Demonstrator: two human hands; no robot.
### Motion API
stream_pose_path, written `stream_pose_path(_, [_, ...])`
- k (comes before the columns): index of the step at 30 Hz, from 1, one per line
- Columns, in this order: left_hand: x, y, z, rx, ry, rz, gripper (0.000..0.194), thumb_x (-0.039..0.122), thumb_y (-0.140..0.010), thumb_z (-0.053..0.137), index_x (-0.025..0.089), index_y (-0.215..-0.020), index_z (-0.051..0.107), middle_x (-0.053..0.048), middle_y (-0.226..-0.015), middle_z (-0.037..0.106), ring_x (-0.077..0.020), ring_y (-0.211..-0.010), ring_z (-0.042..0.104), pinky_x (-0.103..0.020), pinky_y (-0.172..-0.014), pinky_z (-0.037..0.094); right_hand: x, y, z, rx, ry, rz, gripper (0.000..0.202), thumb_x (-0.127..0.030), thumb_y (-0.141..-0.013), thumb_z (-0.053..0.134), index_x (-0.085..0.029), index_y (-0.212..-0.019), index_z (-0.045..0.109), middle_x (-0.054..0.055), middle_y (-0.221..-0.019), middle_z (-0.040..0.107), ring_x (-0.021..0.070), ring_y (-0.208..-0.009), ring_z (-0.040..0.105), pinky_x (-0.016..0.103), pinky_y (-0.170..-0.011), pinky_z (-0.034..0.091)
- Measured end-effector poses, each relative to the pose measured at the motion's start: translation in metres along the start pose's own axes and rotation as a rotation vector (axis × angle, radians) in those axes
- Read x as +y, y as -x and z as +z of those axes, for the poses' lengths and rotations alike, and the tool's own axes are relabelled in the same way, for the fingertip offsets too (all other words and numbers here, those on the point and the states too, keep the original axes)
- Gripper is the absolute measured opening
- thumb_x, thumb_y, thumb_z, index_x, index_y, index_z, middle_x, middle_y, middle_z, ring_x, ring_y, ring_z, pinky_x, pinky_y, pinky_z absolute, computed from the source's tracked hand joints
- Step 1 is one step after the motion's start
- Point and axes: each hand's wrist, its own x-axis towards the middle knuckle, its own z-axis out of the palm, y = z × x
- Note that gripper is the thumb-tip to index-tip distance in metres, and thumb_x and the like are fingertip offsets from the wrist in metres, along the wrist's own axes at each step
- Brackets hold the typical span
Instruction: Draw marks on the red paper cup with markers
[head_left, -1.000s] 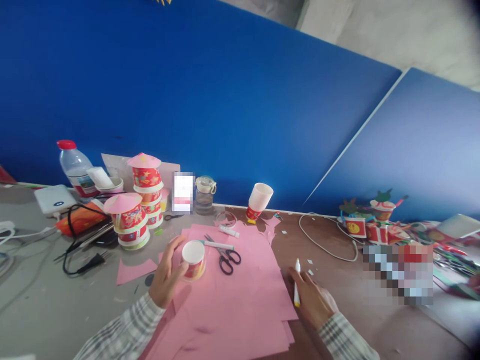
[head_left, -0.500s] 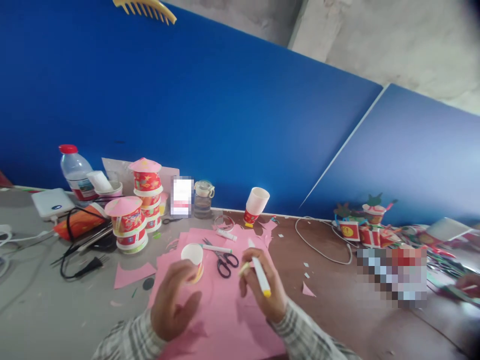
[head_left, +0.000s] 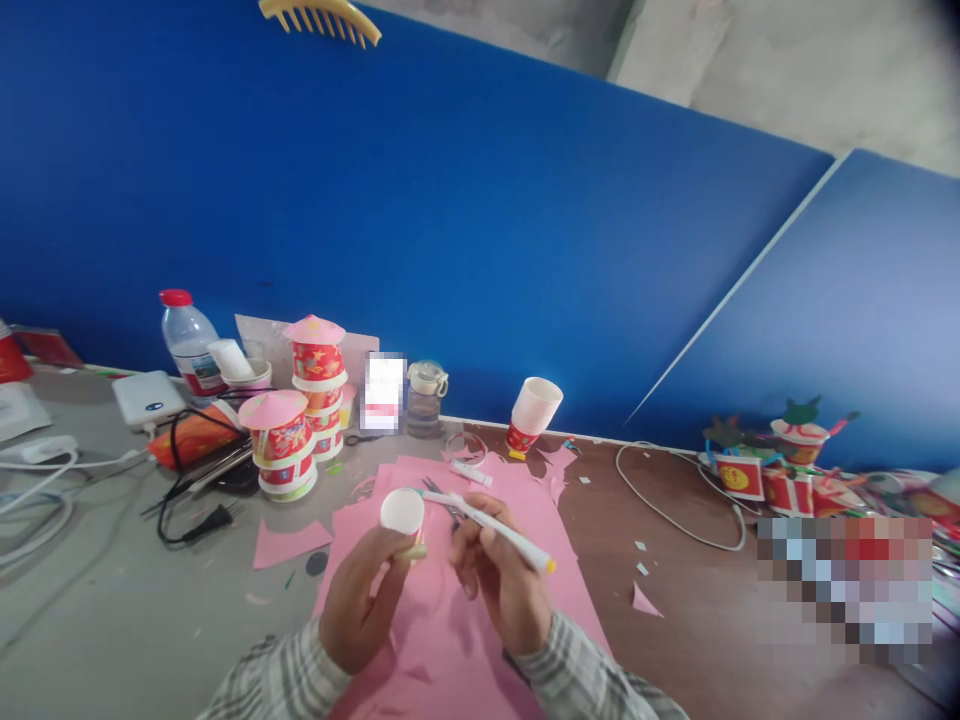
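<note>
In my right hand (head_left: 504, 580) is a white marker (head_left: 517, 543) with a yellow end, slanted with that end toward the lower right. My left hand (head_left: 366, 590) pinches a short pale-yellow piece (head_left: 417, 552) between thumb and fingers; its kind is unclear. Just beyond the left fingers stands a white-mouthed paper cup (head_left: 402, 512), its lower part hidden by the hand. Pink paper sheets (head_left: 427, 640) lie beneath both hands. Scissors (head_left: 432, 486) are mostly covered by the right hand and marker. A white tube (head_left: 472, 473) lies farther back on the paper.
Red cup towers with pink paper roofs (head_left: 279, 440) stand at left, near a bottle (head_left: 191, 350) and black cable (head_left: 196, 528). A glass jar (head_left: 424, 400) and stacked paper cups (head_left: 534, 410) line the blue partition (head_left: 465, 220). Decorated cups (head_left: 741, 478) stand at right.
The pale-yellow piece has passed from my right fingers to my left, which have closed on it. The marker has tilted flatter and leftward. The camera view has turned slightly left.
</note>
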Motion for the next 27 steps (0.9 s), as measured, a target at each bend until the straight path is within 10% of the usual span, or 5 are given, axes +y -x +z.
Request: stream_pose_path(27, [-0.002, 0.005, 0.001, -0.032, -0.060, -0.048, 0.025, 0.042, -0.079, 0.040, 0.026, -0.087, 0.056, -0.001, -0.071, 0.059, -0.0172, -0.063, 0.057, -0.027, -0.054, 0.050, 0.024, 0.006, 0.007, -0.019, -0.249, 0.189, 0.028, -0.041, -0.068, 0.061, -0.017, -0.080, 0.068, 0.000, -0.046, 0.060, 0.0081, -0.031, 0.041, 0.017, -0.033, 0.031])
